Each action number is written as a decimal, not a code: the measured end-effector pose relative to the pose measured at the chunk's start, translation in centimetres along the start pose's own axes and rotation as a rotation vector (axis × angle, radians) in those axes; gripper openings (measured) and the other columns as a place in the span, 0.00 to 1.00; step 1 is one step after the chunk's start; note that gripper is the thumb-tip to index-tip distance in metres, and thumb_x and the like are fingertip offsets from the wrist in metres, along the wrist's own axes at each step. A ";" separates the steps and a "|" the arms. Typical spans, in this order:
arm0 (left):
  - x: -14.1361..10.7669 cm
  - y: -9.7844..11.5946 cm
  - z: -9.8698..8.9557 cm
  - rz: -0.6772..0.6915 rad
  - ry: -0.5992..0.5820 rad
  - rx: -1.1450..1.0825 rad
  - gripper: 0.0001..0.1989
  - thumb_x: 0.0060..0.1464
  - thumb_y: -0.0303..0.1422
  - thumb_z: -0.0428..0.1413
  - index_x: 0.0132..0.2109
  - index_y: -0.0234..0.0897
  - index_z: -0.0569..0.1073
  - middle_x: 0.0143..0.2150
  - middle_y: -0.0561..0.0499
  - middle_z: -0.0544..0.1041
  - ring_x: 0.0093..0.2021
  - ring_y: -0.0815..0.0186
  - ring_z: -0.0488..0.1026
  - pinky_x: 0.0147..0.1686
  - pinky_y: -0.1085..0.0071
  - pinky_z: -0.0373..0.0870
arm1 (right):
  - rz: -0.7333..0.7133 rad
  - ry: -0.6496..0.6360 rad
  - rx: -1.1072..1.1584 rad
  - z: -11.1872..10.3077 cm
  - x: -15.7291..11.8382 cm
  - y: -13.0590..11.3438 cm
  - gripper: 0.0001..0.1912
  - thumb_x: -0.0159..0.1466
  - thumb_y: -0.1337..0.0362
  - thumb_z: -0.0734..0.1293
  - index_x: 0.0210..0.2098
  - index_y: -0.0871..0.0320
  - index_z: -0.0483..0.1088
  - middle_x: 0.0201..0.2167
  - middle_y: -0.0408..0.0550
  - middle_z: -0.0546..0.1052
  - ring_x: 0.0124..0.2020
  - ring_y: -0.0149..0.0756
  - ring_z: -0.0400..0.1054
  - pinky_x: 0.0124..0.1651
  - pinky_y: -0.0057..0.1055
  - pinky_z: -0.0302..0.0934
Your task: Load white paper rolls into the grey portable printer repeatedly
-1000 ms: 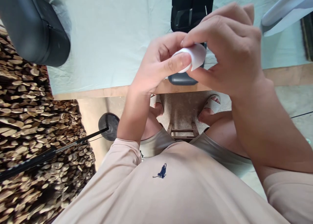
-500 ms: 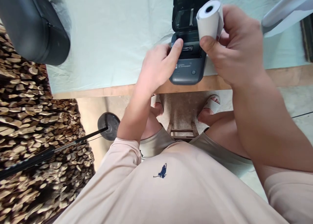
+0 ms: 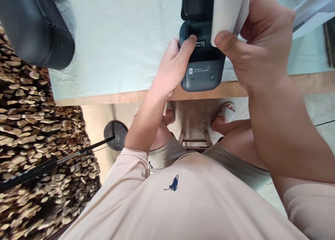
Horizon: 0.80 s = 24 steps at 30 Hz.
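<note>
Two bare hands at work over the near edge of the table [image 3: 123,97], as I watch from afar through the head view. Right hand [image 3: 267,41]: pinching the roll [image 3: 226,18], thumb low on its near side, fingers behind and partly hidden. The roll is white, held nearly upright above the right side of the printer [image 3: 200,77], its top end cut off by the frame. A loose flap of paper lies along its right side.

Left hand [image 3: 174,67]: clasping the printer's left wall, thumb over the rim into the bay [image 3: 205,53], fingers curled outside and partly out of my sight. The printer is dark, at the table's near edge; its lid [image 3: 197,4] is open on the far side. I note a small label in the bay and a round button on the near face, right of centre.

Pale cloth [image 3: 112,44] covers most of the tabletop I can see. Dark case [image 3: 39,34] at the far left; large white tube [image 3: 311,11] beyond the right hand, partly hidden by it. Below: a stool [image 3: 196,140] between sandalled feet, and a round stand base [image 3: 115,135] to the left.
</note>
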<state>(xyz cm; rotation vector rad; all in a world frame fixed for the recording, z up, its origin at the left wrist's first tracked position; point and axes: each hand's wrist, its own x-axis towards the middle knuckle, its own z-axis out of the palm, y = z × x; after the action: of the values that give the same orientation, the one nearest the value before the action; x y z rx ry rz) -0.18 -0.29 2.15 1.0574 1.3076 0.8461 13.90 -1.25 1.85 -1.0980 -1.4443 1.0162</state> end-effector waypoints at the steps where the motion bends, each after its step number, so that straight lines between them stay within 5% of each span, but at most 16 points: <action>1: 0.0 -0.1 0.1 0.034 -0.070 -0.040 0.13 0.44 0.43 0.48 0.30 0.36 0.63 0.27 0.54 0.65 0.31 0.73 0.66 0.30 0.74 0.63 | -0.014 -0.006 0.019 0.0 0.1 -0.3 0.21 0.49 0.58 0.60 0.40 0.63 0.59 0.32 0.44 0.60 0.30 0.08 0.50 0.34 0.13 0.50; 5: -0.2 0.1 0.3 0.080 -0.303 -0.313 0.17 0.48 0.44 0.40 0.34 0.38 0.64 0.28 0.53 0.65 0.31 0.74 0.68 0.28 0.77 0.65 | -0.058 -0.006 0.100 -0.1 0.4 -1.1 0.21 0.50 0.61 0.59 0.40 0.64 0.52 0.37 0.43 0.57 0.33 0.08 0.55 0.33 0.12 0.53; 11: 0.0 0.3 -0.1 -0.081 -0.532 -0.562 0.18 0.48 0.44 0.40 0.35 0.38 0.67 0.29 0.53 0.68 0.30 0.73 0.68 0.31 0.76 0.66 | -0.105 -0.051 0.201 -0.5 1.1 -0.4 0.28 0.49 0.61 0.60 0.46 0.58 0.43 0.36 0.40 0.58 0.32 0.08 0.55 0.36 0.12 0.52; 18: 0.7 -1.6 -0.1 -0.063 -0.445 -0.516 0.14 0.46 0.39 0.45 0.40 0.38 0.63 0.25 0.53 0.66 0.27 0.74 0.65 0.27 0.77 0.63 | -0.068 -0.009 -0.625 -2.0 0.3 -1.6 0.20 0.47 0.56 0.61 0.36 0.61 0.58 0.33 0.40 0.59 0.31 0.07 0.49 0.34 0.13 0.47; 24: 1.1 -2.4 0.1 -0.042 -0.368 -0.447 0.11 0.45 0.35 0.48 0.39 0.40 0.61 0.30 0.54 0.66 0.36 0.70 0.66 0.35 0.73 0.64 | 0.068 -0.120 -0.945 -2.6 0.1 -2.0 0.17 0.48 0.51 0.58 0.32 0.57 0.59 0.29 0.37 0.63 0.27 0.10 0.48 0.34 0.19 0.43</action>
<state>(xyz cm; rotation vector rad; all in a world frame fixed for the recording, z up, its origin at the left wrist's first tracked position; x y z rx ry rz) -0.19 -0.08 -0.47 0.7792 0.7803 0.8173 16.25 -1.52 4.13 -1.7658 -2.0688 0.4057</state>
